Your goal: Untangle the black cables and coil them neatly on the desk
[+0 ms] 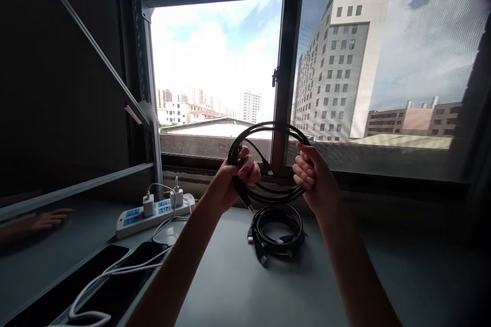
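Note:
A coiled black cable is held up above the table, in front of the window. My left hand wraps its fingers round the left side of the loop. Around the right side of the same coil my right hand is closed. One plug end with a metal tip dangles inside the loop, and another end points down below my left hand. Beneath, on the tabletop, lies a second pile of coiled black cables with several plugs showing.
At the left stands a white power strip with two chargers plugged in and white cords trailing over dark flat devices. Another person's hand rests farther left, beyond a metal bar. Behind is a window frame.

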Available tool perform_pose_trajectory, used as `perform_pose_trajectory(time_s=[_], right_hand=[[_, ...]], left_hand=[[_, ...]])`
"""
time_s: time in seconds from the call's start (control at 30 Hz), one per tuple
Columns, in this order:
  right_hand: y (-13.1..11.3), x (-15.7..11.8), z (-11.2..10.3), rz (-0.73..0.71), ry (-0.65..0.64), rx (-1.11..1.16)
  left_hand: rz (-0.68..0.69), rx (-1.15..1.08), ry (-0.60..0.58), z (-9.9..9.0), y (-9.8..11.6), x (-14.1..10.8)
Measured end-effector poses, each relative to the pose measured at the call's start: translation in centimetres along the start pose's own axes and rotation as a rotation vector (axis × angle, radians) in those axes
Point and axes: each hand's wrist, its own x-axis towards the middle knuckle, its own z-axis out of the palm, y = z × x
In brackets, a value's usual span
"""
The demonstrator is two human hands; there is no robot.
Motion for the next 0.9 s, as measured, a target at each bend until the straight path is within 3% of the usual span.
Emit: perform_pose_trajectory(time_s=[0.17, 0.3, 0.43, 0.5, 0.57, 0.67, 0.77, 0.9], right_hand=[[-0.3, -0.4, 0.0, -0.093, -0.002, -0.071], [-0.3, -0.4, 0.0, -0.138, -0.005, -0.132], [0.2, -0.1, -0.4, -0.336, 0.062, -0.466], [0.5, 0.1, -0.7, -0.486, 0.105, -0.749], [0.8, 0.4, -0.9, -0.611, 0.154, -0.941], [1.0, 0.7, -1.2, -0.648, 0.241, -0.963], [1.2, 0.7, -1.2, -0.604, 0.242, -0.925], [1.6, 0.7, -1.0, -0.663, 0.193, -0.981]], left_hand=[[0.006, -0.063, -0.046, 0.1, 0.2, -0.3], [-0.021, 0.031, -0.068, -0.1, 1.0, -0.8], [-0.107, 0.242, -0.135, -0.1, 1.5, -1.0], [-0.044, 0.454, -0.045, 0.1, 1.3, -0.8], [0.114, 0.681, 0.105, 0.4, 0.8, -0.5], [0.275, 0.85, 0.246, 0.9, 0.1, -0.2], [0.325, 0.881, 0.266, 1.2, 0.1, -0.2], [0.414, 1.012, 0.247, 1.4, 0.6, -0.6]])
